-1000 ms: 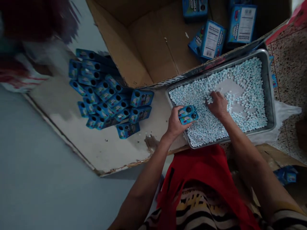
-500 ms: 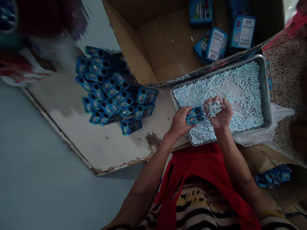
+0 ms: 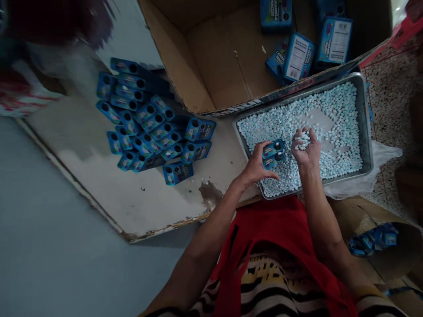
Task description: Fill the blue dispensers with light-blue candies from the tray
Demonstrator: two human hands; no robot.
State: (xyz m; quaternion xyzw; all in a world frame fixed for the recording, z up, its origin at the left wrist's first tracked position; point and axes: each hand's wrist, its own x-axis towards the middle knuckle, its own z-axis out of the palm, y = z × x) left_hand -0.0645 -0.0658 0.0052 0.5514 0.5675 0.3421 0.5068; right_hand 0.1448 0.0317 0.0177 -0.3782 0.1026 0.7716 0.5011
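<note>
Though two blue boxes (image 3: 271, 150) show pellets (image 3: 279, 155) at openings, stacked boxes (image 3: 153, 125) left of centre appear unfilled; left hand (image 3: 254, 167), fingers wide beside pair; right hand (image 3: 308, 153), cupping more pellets (image 3: 301, 141).

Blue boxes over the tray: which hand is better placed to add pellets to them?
Probably the right: the right hand is already cupped around pale pellets, close beside the blue boxes. The left hand is occupied, with fingers against the boxes.
</note>
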